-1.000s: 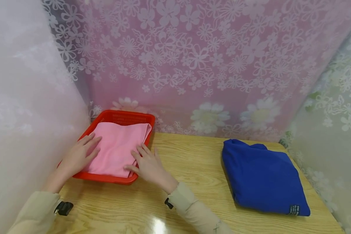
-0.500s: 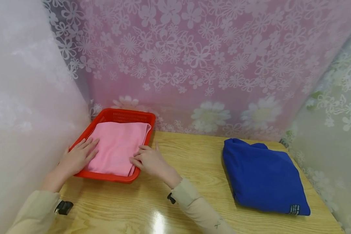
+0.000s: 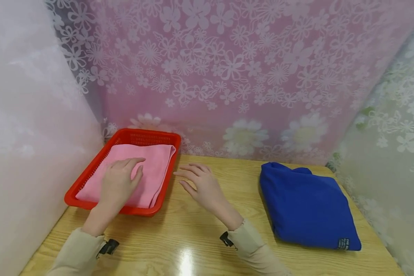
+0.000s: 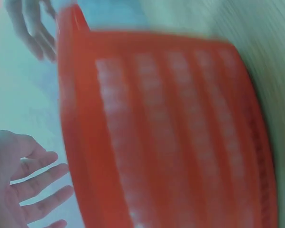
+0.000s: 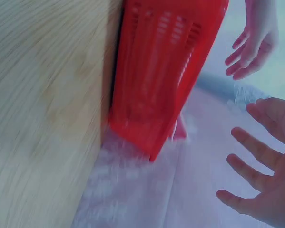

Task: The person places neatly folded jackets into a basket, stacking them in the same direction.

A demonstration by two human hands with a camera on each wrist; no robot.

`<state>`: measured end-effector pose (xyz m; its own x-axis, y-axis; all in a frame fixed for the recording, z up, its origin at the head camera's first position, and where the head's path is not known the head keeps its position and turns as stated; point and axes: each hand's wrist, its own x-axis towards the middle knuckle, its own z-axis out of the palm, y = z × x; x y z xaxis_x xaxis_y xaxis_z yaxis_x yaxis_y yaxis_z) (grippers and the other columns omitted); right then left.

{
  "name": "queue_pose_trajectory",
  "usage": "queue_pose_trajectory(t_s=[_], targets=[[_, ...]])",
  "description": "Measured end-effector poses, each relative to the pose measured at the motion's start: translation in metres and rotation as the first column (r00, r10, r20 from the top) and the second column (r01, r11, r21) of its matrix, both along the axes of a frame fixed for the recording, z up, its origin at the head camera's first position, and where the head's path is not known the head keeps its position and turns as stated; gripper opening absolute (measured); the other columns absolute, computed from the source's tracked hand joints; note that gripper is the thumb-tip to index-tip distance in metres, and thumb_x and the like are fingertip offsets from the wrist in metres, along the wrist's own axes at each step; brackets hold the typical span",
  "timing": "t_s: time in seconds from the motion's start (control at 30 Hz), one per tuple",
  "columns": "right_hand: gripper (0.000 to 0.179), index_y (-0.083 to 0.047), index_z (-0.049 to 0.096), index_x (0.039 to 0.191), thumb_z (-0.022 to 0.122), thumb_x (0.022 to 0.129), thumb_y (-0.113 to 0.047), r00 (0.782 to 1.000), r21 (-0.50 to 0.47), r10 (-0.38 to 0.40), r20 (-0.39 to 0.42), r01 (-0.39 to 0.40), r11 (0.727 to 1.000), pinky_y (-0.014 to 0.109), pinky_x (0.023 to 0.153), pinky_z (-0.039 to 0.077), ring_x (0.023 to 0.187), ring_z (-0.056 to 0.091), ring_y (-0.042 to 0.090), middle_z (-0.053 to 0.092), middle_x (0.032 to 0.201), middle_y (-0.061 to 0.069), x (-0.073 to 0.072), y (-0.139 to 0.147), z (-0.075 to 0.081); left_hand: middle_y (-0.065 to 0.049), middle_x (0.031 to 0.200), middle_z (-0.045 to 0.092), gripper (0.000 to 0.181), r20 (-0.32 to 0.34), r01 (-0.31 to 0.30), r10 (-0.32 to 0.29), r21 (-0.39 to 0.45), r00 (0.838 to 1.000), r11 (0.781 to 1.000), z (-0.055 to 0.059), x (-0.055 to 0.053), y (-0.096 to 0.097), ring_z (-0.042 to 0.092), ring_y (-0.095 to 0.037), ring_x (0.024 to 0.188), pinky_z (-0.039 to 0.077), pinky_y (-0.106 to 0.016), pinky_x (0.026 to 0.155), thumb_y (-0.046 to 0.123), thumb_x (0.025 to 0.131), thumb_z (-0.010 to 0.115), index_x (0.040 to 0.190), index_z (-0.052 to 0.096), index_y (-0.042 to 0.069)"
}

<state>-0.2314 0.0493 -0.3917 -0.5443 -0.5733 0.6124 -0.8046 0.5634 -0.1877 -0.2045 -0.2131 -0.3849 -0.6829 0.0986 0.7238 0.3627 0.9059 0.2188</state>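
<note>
A folded pink cloth [image 3: 151, 161] lies flat inside a red plastic basket [image 3: 169, 180] at the left of the table. My left hand [image 3: 117, 184] is over the cloth and the basket's front part, fingers loosely bent and holding nothing. In the left wrist view the left hand [image 4: 23, 185] shows spread fingers above the basket's rim. Right of the basket, my right hand [image 3: 203, 188] hovers apart from it, fingers relaxed and pointing left. The right wrist view shows this right hand [image 5: 261, 166] with spread fingers and nothing between them.
A folded blue garment [image 3: 310, 211] with a dark label lies on the right side of the wooden table [image 3: 179, 237]. Flowered curtains [image 3: 210, 76] close off the back and both sides. The basket stands close to the left curtain [image 3: 38, 134].
Both hands have come away from the cloth's edges and the basket. The left hand moved right, over the cloth; the right hand moved right, clear of the basket. Cloth and basket stay in place.
</note>
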Motion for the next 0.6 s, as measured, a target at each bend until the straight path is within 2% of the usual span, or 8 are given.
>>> queue_pose_trajectory(t_s=[0.2, 0.33, 0.6], targets=[[0.036, -0.017, 0.067, 0.132, 0.07, 0.097, -0.023, 0.996, 0.017, -0.095, 0.001, 0.094, 0.995, 0.053, 0.109, 0.043, 0.13, 0.054, 0.036, 0.061, 0.139, 0.011, 0.001, 0.046, -0.001, -0.014, 0.104, 0.076, 0.022, -0.029, 0.122, -0.121, 0.031, 0.992, 0.992, -0.003, -0.005, 0.052, 0.069, -0.037, 0.095, 0.052, -0.053, 0.092, 0.008, 0.088, 0.075, 0.11, 0.075, 0.006], [0.04, -0.017, 0.065, 0.136, 0.071, 0.097, -0.025, 0.985, 0.048, -0.171, 0.008, 0.171, 0.984, 0.06, 0.106, 0.042, 0.131, 0.051, 0.041, 0.058, 0.141, 0.016, 0.002, 0.081, -0.005, -0.013, 0.106, 0.076, 0.023, -0.021, 0.17, -0.17, 0.034, 0.985, 0.985, -0.005, -0.009, 0.085, 0.068, -0.036, 0.102, 0.05, -0.052, 0.096, 0.008, 0.09, 0.074, 0.112, 0.075, 0.006], [0.051, -0.017, 0.06, 0.141, 0.074, 0.093, -0.027, 0.936, 0.151, -0.35, -0.031, 0.35, 0.924, 0.067, 0.108, 0.034, 0.138, 0.043, 0.044, 0.053, 0.146, 0.018, 0.014, 0.167, -0.014, -0.011, 0.116, 0.074, 0.029, 0.03, 0.255, -0.256, 0.029, 0.966, 0.966, -0.013, -0.019, 0.142, 0.066, -0.037, 0.114, 0.048, -0.056, 0.101, 0.017, 0.092, 0.075, 0.12, 0.073, 0.008]])
